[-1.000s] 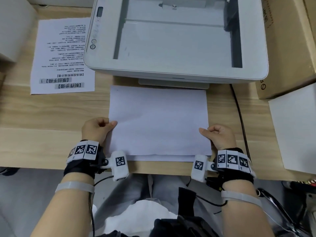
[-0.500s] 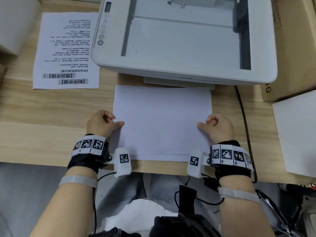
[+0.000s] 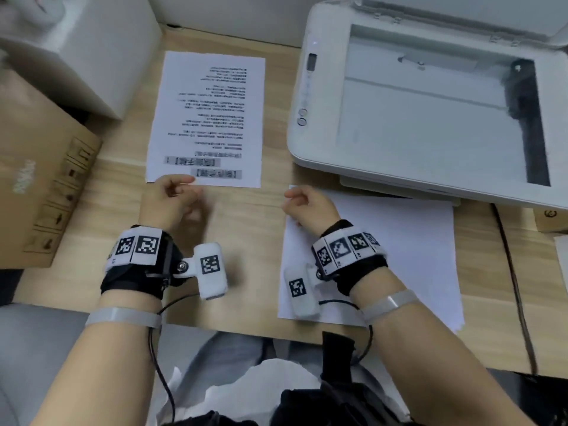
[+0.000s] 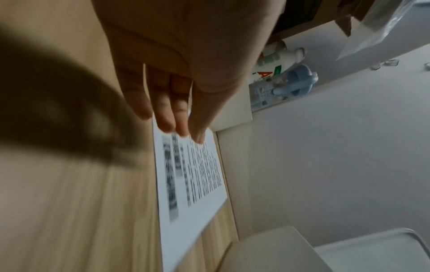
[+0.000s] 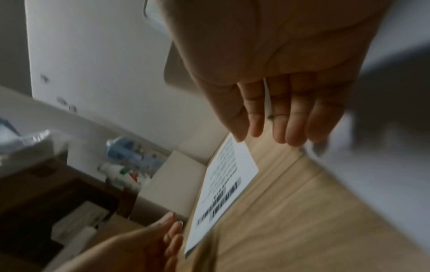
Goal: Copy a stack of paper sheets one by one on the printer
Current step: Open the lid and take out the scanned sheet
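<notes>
Your left hand [image 3: 167, 198] hangs loosely curled and holds nothing, fingertips at the near edge of the printed sheet [image 3: 209, 118], which lies flat with its text upside down to you. Your right hand [image 3: 307, 207], relaxed and empty as well, sits over the near-left corner of the blank white stack [image 3: 399, 256] before the printer [image 3: 430, 103], whose lid is up. Only your left wrist view shows bottles [image 4: 279, 60] beyond the sheet.
</notes>
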Available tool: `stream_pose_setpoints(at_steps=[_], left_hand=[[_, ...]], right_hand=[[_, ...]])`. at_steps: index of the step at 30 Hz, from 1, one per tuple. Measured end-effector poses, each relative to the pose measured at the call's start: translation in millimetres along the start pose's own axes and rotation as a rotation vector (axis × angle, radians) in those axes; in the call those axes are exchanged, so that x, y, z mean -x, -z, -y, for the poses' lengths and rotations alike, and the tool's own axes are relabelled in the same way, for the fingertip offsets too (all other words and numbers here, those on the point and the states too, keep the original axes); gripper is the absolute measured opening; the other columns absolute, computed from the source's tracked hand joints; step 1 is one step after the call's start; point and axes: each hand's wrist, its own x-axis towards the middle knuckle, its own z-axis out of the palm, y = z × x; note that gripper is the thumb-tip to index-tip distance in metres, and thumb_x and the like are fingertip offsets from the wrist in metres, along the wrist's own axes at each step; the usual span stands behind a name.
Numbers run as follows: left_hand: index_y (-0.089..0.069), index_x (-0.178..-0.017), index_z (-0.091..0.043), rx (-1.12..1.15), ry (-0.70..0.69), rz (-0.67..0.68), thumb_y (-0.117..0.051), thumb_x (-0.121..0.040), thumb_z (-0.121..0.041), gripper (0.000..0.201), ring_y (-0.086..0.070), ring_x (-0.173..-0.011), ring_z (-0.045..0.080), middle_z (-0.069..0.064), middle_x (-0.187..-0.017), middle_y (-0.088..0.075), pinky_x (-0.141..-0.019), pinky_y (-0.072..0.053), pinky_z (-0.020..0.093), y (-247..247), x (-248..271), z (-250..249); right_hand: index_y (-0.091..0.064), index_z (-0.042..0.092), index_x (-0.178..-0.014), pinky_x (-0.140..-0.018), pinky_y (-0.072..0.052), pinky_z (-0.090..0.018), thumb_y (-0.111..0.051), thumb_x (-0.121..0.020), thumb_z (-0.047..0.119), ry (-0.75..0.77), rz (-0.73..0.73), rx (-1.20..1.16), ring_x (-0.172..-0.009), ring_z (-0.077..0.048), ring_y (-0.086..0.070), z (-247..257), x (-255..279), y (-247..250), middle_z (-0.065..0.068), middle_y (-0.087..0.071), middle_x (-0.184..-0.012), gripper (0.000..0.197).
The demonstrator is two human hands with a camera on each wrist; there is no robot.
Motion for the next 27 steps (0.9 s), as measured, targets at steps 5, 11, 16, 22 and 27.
stream_pose_setpoints(at_steps=[5, 11, 16, 22, 27], left_hand=[[-0.053, -0.123, -0.009, -0.179, 0.025, -0.247, -0.069, -0.084, -0.012, 0.042, -0.057, -0.105, 0.024, 0.011, -0.117, -0.058, -0.097, -0.045, 0.032, 45.4, -59.1, 1.9], [-0.047, -0.132, -0.004, -0.132, 0.15, -0.075, -0.076, -0.079, -0.02, 0.063, -0.058, -0.112, 0.028, 0.01, -0.119, -0.059, -0.101, -0.044, 0.035, 50.2, -95.1, -4.2], [-0.069, -0.065, -0.019, -0.043, 0.246, 0.085, -0.081, -0.067, -0.032, 0.017, -0.055, -0.076, 0.024, 0.012, -0.078, -0.064, -0.075, -0.045, 0.037, 49.9, -106.8, -8.7], [-0.064, -0.069, -0.017, -0.068, 0.207, 0.028, -0.08, -0.074, -0.022, 0.017, -0.058, -0.067, 0.02, 0.005, -0.074, -0.067, -0.065, -0.048, 0.027, 56.1, -103.0, -19.8], [-0.065, -0.075, -0.011, 0.147, 0.144, 0.103, -0.074, -0.081, -0.023, 0.016, -0.05, -0.049, 0.013, -0.004, -0.047, -0.057, -0.058, -0.046, 0.021, 56.9, -83.1, -47.7]], right_hand=[[-0.052, 0.012, -0.126, -0.098, -0.03, -0.018, -0.062, -0.085, 0.012, 0.095, 0.004, 0.311, -0.119, -0.019, -0.045, 30.6, -38.8, -45.7, -0.007, -0.043, -0.13, 0.042], [-0.055, 0.024, -0.128, -0.103, -0.026, -0.025, -0.057, -0.087, 0.014, 0.162, -0.009, 0.626, -0.127, -0.02, -0.028, 44.7, -61.9, -56.5, 0.003, -0.033, -0.139, 0.043], [-0.057, 0.028, -0.126, -0.098, -0.027, -0.023, -0.058, -0.085, 0.012, 0.172, -0.012, 0.679, -0.12, -0.019, -0.031, 44.4, -67.5, -54.9, 0.004, -0.035, -0.133, 0.044], [-0.055, 0.029, -0.126, -0.097, -0.03, -0.027, -0.065, -0.082, 0.026, 0.145, -0.049, 0.684, -0.122, -0.019, -0.031, 47.7, -66.1, -58.5, 0.005, -0.035, -0.132, 0.045], [-0.033, 0.033, -0.142, -0.107, -0.022, -0.037, -0.073, -0.072, 0.052, 0.189, 0.075, 0.747, -0.133, -0.02, -0.023, 70.2, -57.3, -69.2, 0.004, -0.026, -0.145, 0.083]])
